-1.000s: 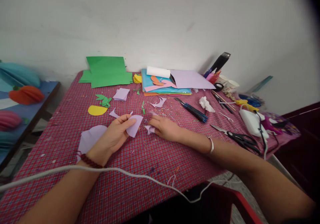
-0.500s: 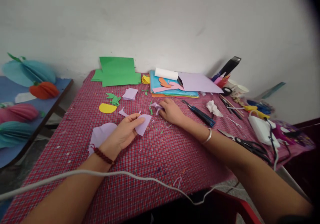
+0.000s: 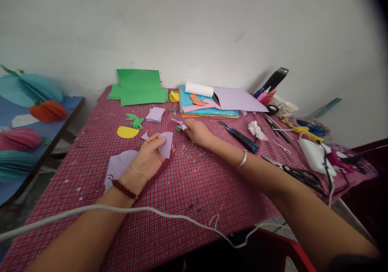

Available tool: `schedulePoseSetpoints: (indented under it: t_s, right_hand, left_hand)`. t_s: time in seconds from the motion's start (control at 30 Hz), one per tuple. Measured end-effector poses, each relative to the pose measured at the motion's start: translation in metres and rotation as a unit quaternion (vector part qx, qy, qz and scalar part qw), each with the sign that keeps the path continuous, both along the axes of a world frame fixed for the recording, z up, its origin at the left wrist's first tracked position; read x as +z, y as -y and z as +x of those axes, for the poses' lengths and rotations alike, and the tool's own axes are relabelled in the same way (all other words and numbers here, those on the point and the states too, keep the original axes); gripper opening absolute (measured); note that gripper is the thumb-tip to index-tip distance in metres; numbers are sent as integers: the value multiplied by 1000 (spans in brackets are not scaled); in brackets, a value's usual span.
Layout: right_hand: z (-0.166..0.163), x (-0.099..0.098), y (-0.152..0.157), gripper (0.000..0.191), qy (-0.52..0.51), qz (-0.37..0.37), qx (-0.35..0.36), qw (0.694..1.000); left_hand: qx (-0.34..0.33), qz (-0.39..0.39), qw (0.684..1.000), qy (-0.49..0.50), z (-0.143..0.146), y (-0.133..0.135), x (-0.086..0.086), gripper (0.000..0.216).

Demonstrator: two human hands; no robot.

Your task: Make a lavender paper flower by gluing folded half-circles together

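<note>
Between thumb and fingers, my left hand (image 3: 150, 157) pinches a small purple paper piece (image 3: 165, 146) with a curved edge, held above the checked cloth. My right hand (image 3: 198, 133) is closed on purple paper scraps (image 3: 181, 124) at its fingertips, low over the table. Just left of my left hand lies a purple offcut (image 3: 145, 136). A larger purple sheet (image 3: 119, 165) lies partly under my left wrist. Beyond the hands are a stack of purple paper squares (image 3: 155, 114), green paper leaves (image 3: 135, 121) and a yellow paper half-round (image 3: 127, 132).
Green sheets (image 3: 139, 87) stand against the wall. A blue packet (image 3: 185, 98) with papers lies at the back. To the right are a utility knife (image 3: 242, 138), scissors (image 3: 298, 175), crumpled tissue (image 3: 257, 130) and a white power strip (image 3: 315, 154). A white cable (image 3: 145, 209) crosses in front.
My right hand has moved a little left and away, with the purple scraps at its fingertips. My left hand has turned the purple piece more upright and shifted slightly left.
</note>
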State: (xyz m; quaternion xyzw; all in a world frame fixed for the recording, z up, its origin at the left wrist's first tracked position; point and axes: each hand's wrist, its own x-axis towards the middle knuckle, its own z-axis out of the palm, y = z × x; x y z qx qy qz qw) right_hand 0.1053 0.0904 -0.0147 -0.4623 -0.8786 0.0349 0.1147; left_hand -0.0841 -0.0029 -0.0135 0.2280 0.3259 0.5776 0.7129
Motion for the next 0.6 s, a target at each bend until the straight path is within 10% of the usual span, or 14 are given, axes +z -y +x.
schedulePoseSetpoints:
  t_s: [0.2,0.6]
  right_hand:
    - [-34,-6,-34,14,-30,31,12,999]
    - [5,-14,22,9,-115,-71,31,990]
  left_hand:
    - [-5,0,1000,2,-2,1,-3,15]
    - [-26,-8,999,-21,-2,0,-5,16]
